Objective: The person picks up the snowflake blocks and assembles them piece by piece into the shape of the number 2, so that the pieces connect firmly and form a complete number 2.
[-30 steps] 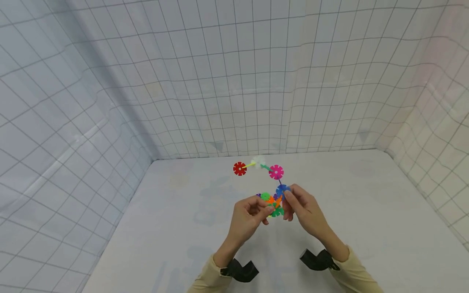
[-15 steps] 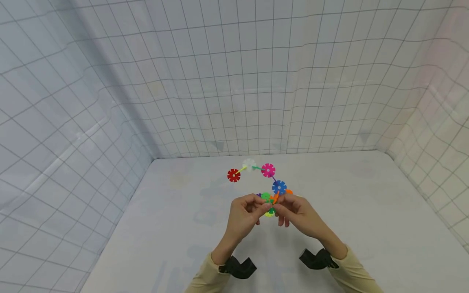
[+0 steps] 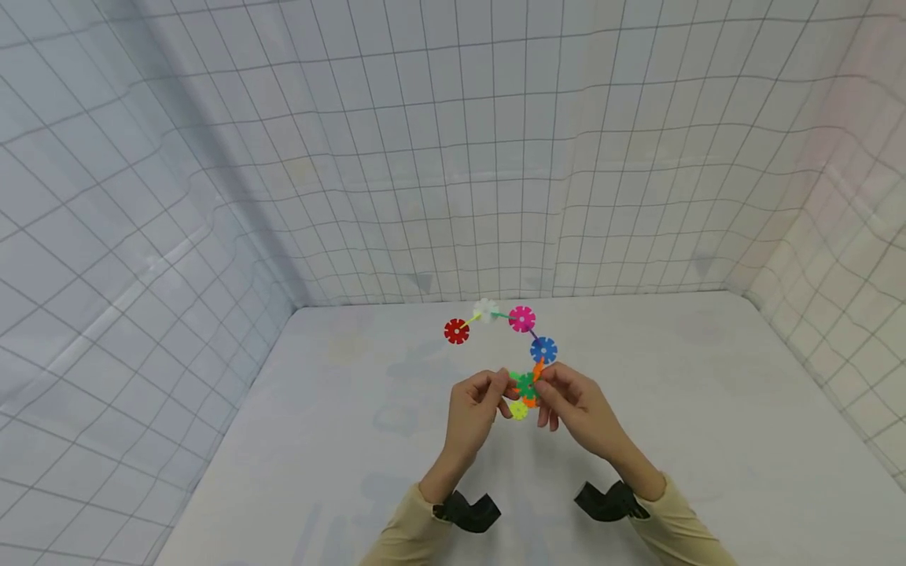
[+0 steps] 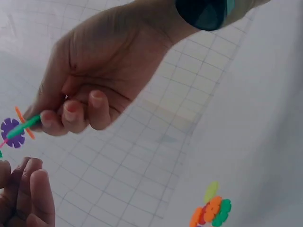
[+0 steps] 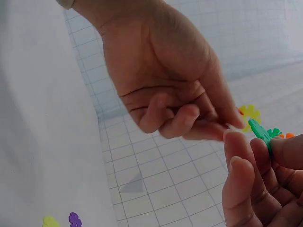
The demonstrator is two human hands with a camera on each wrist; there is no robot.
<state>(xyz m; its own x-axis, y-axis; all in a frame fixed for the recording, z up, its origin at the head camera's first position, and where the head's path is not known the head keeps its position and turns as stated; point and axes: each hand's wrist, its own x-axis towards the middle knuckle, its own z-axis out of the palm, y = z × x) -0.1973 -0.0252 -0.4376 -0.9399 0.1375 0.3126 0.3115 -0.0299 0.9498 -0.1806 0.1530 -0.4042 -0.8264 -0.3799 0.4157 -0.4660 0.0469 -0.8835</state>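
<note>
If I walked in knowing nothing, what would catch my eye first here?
Probably the bright chain of toy discs, red, white, pink and blue, arching up above a pale table walled in by gridded white sheets. Below it, the left hand and the right hand meet at the chain's lower end, each pinching small coloured pieces there. A few loose discs lie on the table beneath.

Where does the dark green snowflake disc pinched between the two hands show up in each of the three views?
Head: the dark green disc sits just below centre, between the left hand and right hand.
Left wrist: at the far left edge, edge-on as a green sliver at the fingertips.
Right wrist: at the right edge, edge-on above the fingertips.
Shared landmark: the fingertips of both hands pinching it.
</note>
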